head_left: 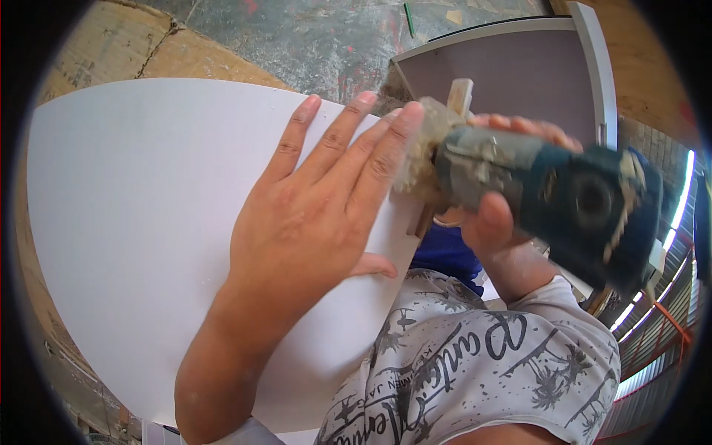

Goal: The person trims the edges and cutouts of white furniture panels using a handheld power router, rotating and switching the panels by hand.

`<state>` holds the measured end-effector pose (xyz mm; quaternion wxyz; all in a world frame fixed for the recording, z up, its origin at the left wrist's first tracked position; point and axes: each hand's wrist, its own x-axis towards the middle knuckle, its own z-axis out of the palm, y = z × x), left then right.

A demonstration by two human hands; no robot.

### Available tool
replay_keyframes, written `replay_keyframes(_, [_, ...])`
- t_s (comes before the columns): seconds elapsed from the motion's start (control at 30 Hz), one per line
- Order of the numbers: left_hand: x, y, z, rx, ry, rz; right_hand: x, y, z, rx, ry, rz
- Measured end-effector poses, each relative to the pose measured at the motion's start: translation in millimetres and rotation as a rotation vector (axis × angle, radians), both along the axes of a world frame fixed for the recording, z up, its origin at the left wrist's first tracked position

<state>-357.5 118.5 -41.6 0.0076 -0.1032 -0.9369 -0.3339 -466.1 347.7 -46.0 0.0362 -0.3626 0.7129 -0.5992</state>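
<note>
A large white panel (pixel 141 200) lies in front of me. My left hand (pixel 311 200) rests on it palm down, fingers stretched out and slightly spread, its fingertips close to the panel's right edge. Wrapped around the body of a dark green and grey trim router (pixel 512 170) is my right hand (pixel 497 215), its thumb on the near side and fingers on the far side. The router is tilted over on its side, its clear, dusty base (pixel 426 141) at the panel's edge beside my left fingers. Its bit is hidden, and the tool looks slightly blurred.
Beyond the router stands a grey-faced piece with a white frame (pixel 593 74). A green stick-like object (pixel 409 20) lies on the stained concrete floor (pixel 319 55). Brown boards (pixel 111 41) are at the far left. My printed shirt (pixel 475 363) is close to the panel's near edge.
</note>
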Motion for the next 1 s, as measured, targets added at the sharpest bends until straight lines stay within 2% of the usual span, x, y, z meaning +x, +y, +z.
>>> replay_keyframes(0.03, [0.4,-0.3,-0.3,-0.016,0.011,-0.005,-2.1,-1.8,-0.2,0.027,0.012,-0.059])
replay_keyframes(0.17, [-4.0,-2.1,-2.7,-0.05,0.035,-0.003,-40.9,-29.2,-21.9,-0.134,0.041,-0.276])
replay_keyframes(0.23, [-5.3,-2.3,-3.1,-0.013,0.045,0.032,-67.5,-36.0,-21.6,-0.095,0.182,-0.329])
replay_keyframes(0.3, [-8.5,-3.4,-5.5,-0.04,0.064,0.041,-100.5,-36.4,-22.6,0.063,0.491,-0.298])
replay_keyframes(0.4, [-4.1,-20.4,-16.9,-0.128,0.078,0.05,-121.5,-66.6,-44.8,-0.189,0.258,-0.204])
replay_keyframes(0.53, [-4.8,-25.1,-9.8,-0.129,0.061,0.063,-124.7,-51.8,-52.4,-0.04,0.007,-0.161])
replay_keyframes(0.63, [-5.5,-33.5,-0.2,-0.191,0.022,0.052,-139.1,-31.2,-91.8,0.083,0.574,-0.224])
replay_keyframes(0.73, [-3.0,-43.5,0.1,-0.277,0.012,-0.011,-128.8,-18.3,-117.1,0.106,0.549,-0.236])
replay_keyframes(0.8, [-2.3,-47.7,0.7,-0.297,0.015,-0.05,-131.2,-11.1,-120.5,0.052,0.463,-0.118])
replay_keyframes(0.87, [0.2,-47.6,2.3,-0.283,0.022,-0.072,-127.1,-8.6,-109.8,0.108,0.488,-0.159])
replay_keyframes(0.93, [3.9,-48.2,5.3,-0.282,0.015,-0.077,-110.7,-13.7,-85.5,0.281,0.623,-0.342])
replay_keyframes(1.0, [6.6,-48.0,9.0,-0.288,0.001,-0.077,-107.8,-13.2,-89.7,0.275,0.589,-0.386])
